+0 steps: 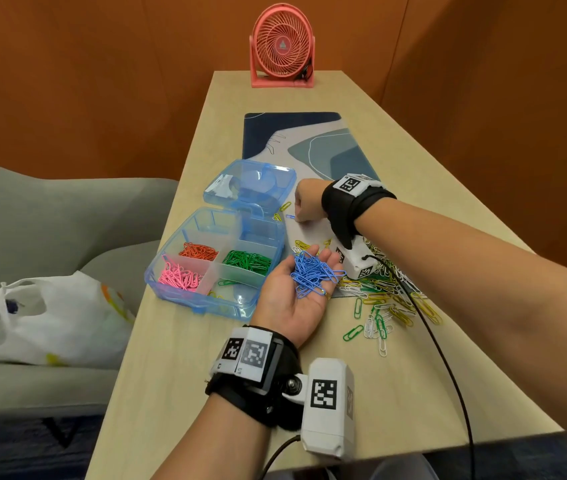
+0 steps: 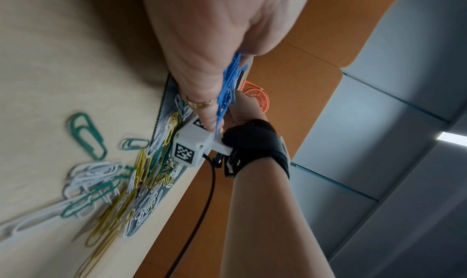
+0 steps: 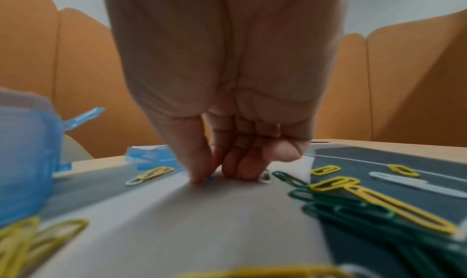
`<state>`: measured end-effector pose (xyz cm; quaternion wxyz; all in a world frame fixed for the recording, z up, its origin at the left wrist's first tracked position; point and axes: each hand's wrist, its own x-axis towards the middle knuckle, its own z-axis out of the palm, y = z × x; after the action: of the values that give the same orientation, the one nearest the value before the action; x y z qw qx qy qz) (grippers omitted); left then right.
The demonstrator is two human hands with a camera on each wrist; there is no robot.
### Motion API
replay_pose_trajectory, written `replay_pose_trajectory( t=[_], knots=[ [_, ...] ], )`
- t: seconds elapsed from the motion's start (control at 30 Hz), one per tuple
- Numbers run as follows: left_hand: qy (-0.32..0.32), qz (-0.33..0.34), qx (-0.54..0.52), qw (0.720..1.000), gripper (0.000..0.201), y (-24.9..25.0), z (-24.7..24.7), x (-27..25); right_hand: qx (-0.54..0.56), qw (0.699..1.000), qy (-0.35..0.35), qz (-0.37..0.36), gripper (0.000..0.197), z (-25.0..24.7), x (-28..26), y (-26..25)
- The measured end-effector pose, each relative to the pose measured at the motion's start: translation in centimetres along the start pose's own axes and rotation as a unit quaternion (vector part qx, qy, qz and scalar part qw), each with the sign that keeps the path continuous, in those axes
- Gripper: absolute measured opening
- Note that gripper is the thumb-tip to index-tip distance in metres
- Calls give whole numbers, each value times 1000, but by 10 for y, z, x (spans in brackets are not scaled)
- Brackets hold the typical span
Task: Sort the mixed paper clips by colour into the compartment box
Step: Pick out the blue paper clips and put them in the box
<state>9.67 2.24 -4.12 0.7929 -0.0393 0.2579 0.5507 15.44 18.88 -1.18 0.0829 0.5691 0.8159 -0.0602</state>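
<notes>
compartment box (image 1: 185,289): translucent blue, lid same
sorted clips in box: orange-red (image 1: 199,251), green (image 1: 247,262), pink (image 1: 178,277)
clips in left hand (image 1: 292,299): all blue (image 1: 313,271)
single clip at right hand (image 1: 308,202): blue (image 1: 290,216)
loose pile (image 1: 386,299): yellow, green, white mixed
desk mat (image 1: 295,140): navy, grey, slate-blue shapes, white line pattern
table (image 1: 185,393): pale wood
fan (image 1: 282,46): coral pink
wrist straps: black, with black-and-white square markers
walls: orange

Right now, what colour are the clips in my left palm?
Blue clips, clearest in the head view.
</notes>
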Motion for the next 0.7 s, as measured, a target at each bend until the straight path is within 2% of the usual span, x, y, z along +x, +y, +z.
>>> replay_pose_trajectory(
  t=[0.1, 0.23, 0.33, 0.43, 0.6, 0.7],
  knots=[
    [2, 1, 7, 1000, 38, 0, 0, 0, 28, 1000, 2, 13, 30, -1, -6, 5],
    [0, -7, 7, 1000, 37, 0, 1, 0, 46, 999, -7, 6, 21, -4, -22, 10],
    [-1, -7, 14, 1000, 35, 0, 0, 1, 125, 992, -10, -22, 7, -17, -44, 18],
    [-2, -1, 20, 1000, 33, 0, 0, 1, 162, 984, -14, -72, 6, -39, -75, 24],
    [-1, 14, 30, 999, 33, -1, 4, -2, 154, 975, -91, -131, 9, -48, -118, 23],
    [9, 5, 29, 1000, 33, -2, 6, -3, 127, 985, -54, -105, 11, -42, -122, 40]
  ],
)
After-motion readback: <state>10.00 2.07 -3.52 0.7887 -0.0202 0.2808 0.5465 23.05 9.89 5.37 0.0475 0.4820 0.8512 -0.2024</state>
